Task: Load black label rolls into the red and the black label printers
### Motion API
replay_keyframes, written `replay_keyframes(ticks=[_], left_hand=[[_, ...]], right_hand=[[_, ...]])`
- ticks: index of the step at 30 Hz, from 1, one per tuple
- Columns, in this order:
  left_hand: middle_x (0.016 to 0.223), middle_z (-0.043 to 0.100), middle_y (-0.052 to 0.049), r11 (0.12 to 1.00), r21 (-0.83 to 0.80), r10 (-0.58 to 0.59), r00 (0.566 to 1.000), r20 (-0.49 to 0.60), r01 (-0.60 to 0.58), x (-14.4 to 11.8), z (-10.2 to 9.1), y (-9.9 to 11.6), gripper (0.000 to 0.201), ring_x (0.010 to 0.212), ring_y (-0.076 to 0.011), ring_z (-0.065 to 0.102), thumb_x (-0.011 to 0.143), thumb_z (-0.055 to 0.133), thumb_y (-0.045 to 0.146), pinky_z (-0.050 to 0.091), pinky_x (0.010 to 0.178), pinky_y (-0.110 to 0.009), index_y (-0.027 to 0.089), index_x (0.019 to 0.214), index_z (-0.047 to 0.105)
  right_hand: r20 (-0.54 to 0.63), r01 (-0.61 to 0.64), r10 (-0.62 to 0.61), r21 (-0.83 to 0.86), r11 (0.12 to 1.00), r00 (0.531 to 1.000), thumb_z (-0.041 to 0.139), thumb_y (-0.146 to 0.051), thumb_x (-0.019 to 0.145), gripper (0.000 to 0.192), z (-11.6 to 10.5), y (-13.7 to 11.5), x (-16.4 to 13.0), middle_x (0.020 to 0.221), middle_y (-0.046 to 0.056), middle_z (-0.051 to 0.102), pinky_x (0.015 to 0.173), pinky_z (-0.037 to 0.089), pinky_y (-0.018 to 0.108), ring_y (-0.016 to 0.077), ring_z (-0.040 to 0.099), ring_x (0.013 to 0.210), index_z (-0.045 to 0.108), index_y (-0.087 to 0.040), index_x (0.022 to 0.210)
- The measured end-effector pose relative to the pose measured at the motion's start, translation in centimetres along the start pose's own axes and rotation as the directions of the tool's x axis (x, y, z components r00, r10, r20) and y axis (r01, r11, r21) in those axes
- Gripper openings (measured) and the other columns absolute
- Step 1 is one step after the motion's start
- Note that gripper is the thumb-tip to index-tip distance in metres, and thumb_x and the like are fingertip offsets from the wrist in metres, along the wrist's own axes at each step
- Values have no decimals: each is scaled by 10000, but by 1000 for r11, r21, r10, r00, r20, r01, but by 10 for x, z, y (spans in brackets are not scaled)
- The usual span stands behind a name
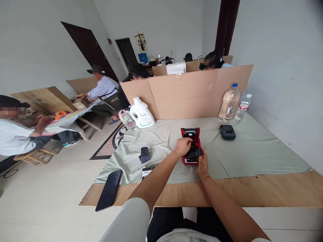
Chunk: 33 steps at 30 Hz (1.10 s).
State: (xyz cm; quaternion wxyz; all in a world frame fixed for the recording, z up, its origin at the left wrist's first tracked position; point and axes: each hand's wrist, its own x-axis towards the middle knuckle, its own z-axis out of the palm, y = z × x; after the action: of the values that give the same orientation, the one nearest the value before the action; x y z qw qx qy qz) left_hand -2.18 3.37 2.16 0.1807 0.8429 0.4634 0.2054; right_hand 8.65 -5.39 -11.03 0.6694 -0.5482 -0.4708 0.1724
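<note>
Both hands working the red printer (pixel 191 147) on the desk (pixel 252 188): left hand (pixel 183 146) fingers curling over its open lid, right hand (pixel 202 164) clamping the front. Next needs steady seating.

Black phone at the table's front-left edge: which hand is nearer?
Left. The left hand rests on the red printer, on the side toward the black phone. The right hand grips the printer's far side, farther away.

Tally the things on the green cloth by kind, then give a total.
Clear water bottles: 2
White jug: 1
Pink-lidded cup: 1
Red device: 1
Dark device: 1
Dark rolls: 2
Total: 8
</note>
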Motion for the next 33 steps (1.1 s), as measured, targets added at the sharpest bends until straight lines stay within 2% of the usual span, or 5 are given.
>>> replay_keyframes(ticks=[7, 20, 26, 30, 33], left_hand=[[1108, 682, -129, 897, 430, -147, 847, 510, -104, 41, 3, 24, 331, 1086, -304, 585, 756, 575, 160, 306, 1027, -488, 193, 1068, 681], [1088, 660, -152, 991, 135, -48, 947, 317, 5, 36, 1, 13, 415, 991, -290, 613, 693, 672, 202, 449, 873, -375, 176, 1103, 617], [1009, 656, -78, 835, -536, 103, 918, 382, 129, -16, -86, -60, 415, 906, -207, 602, 642, 735, 301, 467, 818, -311, 155, 1018, 637], [1012, 665, -58, 808, -302, -329, 813, 480, 506, -56, -172, -140, 444, 929, -217, 587, 567, 770, 299, 469, 721, -263, 183, 983, 668], [956, 683, -66, 698, -18, -608, 606, 512, 716, -85, -205, -193, 407, 918, -237, 589, 517, 768, 239, 469, 695, -276, 176, 912, 692]], right_hand=[[-25, -8, 7, -22, 1000, 1000, 320, -558, 910, 598, -1, -1, 0, 1330, 145, 502, 1049, 365, 510, 271, 445, 1256, 412, -188, 1371], [-12, -43, 43, 26, 999, 999, 343, -578, 889, 615, -2, -8, 4, 1357, 149, 471, 1061, 331, 494, 261, 441, 1248, 426, -172, 1344], [13, -41, 41, -5, 999, 999, 324, -574, 895, 606, -5, -17, 4, 1317, 146, 501, 1048, 346, 469, 258, 464, 1222, 435, -177, 1339], [3, -68, 68, 13, 998, 998, 330, -568, 898, 584, -5, -21, 3, 1324, 140, 496, 1035, 362, 478, 266, 467, 1218, 444, -194, 1333], [-11, -71, 71, 5, 997, 997, 339, -569, 896, 591, -4, -20, 3, 1333, 141, 486, 1047, 348, 493, 268, 461, 1225, 435, -190, 1339]])
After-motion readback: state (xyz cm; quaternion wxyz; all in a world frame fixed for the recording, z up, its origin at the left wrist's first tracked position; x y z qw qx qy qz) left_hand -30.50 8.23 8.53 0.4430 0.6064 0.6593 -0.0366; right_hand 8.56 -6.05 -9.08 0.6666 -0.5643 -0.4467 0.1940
